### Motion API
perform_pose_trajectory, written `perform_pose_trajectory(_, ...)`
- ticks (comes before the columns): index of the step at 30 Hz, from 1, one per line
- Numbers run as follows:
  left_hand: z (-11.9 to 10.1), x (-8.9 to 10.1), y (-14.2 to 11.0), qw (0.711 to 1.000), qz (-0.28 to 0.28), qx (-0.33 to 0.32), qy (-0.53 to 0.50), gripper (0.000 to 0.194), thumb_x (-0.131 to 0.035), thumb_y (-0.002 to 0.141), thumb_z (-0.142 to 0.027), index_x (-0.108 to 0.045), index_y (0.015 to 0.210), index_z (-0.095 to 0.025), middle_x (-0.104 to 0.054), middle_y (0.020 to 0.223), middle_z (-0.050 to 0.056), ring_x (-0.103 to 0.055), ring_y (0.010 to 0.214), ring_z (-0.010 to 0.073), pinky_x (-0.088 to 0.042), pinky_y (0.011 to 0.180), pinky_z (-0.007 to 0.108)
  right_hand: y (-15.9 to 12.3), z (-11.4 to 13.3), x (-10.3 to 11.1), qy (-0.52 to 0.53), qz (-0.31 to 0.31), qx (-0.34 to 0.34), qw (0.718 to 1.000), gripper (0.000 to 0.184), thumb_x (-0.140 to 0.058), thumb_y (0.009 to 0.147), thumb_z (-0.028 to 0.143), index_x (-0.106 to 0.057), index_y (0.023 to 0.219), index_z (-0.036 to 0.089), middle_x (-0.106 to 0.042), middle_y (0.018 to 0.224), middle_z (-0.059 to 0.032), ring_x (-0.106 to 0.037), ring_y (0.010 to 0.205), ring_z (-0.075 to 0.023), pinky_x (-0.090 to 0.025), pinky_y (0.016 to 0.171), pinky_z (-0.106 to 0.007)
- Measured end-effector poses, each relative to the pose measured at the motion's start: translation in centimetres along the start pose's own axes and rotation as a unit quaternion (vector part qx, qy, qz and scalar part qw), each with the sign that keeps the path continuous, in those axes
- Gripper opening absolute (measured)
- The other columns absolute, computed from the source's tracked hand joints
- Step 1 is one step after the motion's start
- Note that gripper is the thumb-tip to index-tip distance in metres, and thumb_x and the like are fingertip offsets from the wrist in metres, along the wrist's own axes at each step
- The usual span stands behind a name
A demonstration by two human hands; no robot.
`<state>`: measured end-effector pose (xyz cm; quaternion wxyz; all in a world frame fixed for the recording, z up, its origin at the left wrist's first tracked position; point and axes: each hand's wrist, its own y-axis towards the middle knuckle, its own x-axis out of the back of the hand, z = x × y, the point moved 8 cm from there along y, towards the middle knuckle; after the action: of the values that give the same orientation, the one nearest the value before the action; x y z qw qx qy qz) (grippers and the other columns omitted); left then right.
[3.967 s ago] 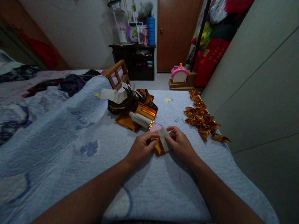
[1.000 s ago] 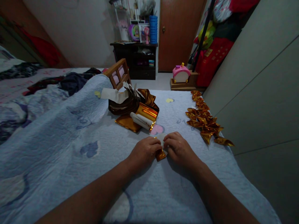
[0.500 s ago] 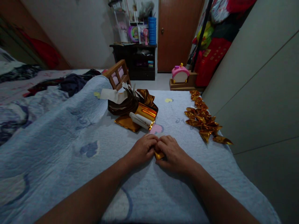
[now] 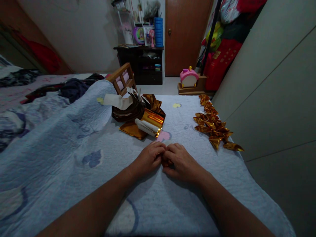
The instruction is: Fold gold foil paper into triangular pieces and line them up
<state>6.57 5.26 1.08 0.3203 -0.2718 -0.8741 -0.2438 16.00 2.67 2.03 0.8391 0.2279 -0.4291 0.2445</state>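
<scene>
Now both your hands meet over the gold paper [image 4: 167, 162], fingers curled in and closed on it. Your left hand [image 4: 148, 156] pinches at the left side; your right hand [image 4: 181, 162] covers most of the rest, thumb low, fingertips by the left hand's. Just a small dark-gold bit shows between them, low over the blue quilt [image 4: 148, 200]; its exact fold is hidden.

Versus four seconds ago: the paper lay flat then, gold and pale faces both visible, your hands apart at its sides. One second ago a gold strip poked out below your fingers; now it's nearly all covered.

Beyond your hands, slightly left: stack of foil sheets [image 4: 125, 112], pale sheet ends sticking up, white folded strip [image 4: 147, 127] on the near side. Off right, well apart from your hands: pile of twisted gold pieces [image 4: 215, 142] along the quilt's edge, beside the pale cabinet [image 4: 271, 98]. Stack and pile unchanged.
</scene>
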Motion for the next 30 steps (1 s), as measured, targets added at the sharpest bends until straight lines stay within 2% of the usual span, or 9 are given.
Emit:
perform_pose_trajectory(5, -0.1, 0.1, 0.1, 1.0, 0.003, 0.001, -0.004, 0.023, -0.047, 0.078, -0.006, -0.067, 0.085, -0.016, -0.07, 0.101, 0.009, -0.062, 0.1, 0.0218, -0.048, 0.093, 0.036, 0.1, 0.0, 0.6, 0.032, -0.015, -0.003, 0.999, 0.011, -0.061, 0.083, 0.014, -0.064, 0.093, 0.017, -0.065, 0.097, -0.0081, -0.055, 0.095, -0.0217, -0.044, 0.088, -0.037)
perform_pose_trajectory(11, -0.9, 0.6, 0.0, 1.0, 0.019, 0.0, -0.011, 0.029, -0.051, 0.071, -0.005, -0.067, 0.091, -0.017, -0.07, 0.105, 0.008, -0.062, 0.102, 0.0224, -0.048, 0.096, 0.037, 0.1, -0.2, 0.8, 0.035, -0.031, -0.004, 0.999, 0.017, -0.058, 0.086, 0.012, -0.068, 0.099, 0.015, -0.069, 0.095, -0.0093, -0.059, 0.093, -0.0219, -0.047, 0.087, -0.036)
perform_pose_trajectory(16, -0.8, 0.7, -0.1, 1.0, 0.027, 0.011, -0.004, 0.015, -0.061, 0.078, -0.012, -0.067, 0.091, -0.017, -0.07, 0.105, 0.008, -0.062, 0.102, 0.0228, -0.048, 0.094, 0.036, 0.1, -0.3, 1.0, 0.042, -0.032, -0.012, 0.999, 0.018, -0.058, 0.086, 0.011, -0.069, 0.099, 0.015, -0.07, 0.095, -0.0095, -0.061, 0.093, -0.0213, -0.048, 0.086, -0.034)
perform_pose_trajectory(22, -0.2, 0.5, -0.1, 0.999, 0.028, -0.005, -0.015, 0.009, -0.061, 0.083, -0.011, -0.066, 0.084, -0.018, -0.071, 0.104, 0.006, -0.064, 0.1, 0.0199, -0.049, 0.092, 0.033, 0.1, -0.6, 0.9, 0.036, -0.029, -0.022, 0.999, 0.008, -0.067, 0.085, 0.017, -0.068, 0.093, 0.016, -0.069, 0.094, -0.0086, -0.061, 0.093, -0.0218, -0.047, 0.085, -0.034)
perform_pose_trajectory(30, 0.3, 0.6, -0.2, 0.999, 0.018, 0.022, -0.026, 0.006, -0.064, 0.087, -0.013, -0.065, 0.083, -0.018, -0.069, 0.111, 0.008, -0.064, 0.105, 0.0204, -0.051, 0.094, 0.034, 0.2, -0.8, 0.8, 0.038, -0.029, -0.022, 0.999, 0.011, -0.056, 0.093, 0.013, -0.067, 0.096, 0.016, -0.069, 0.093, -0.0084, -0.06, 0.09, -0.0202, -0.047, 0.083, -0.033)
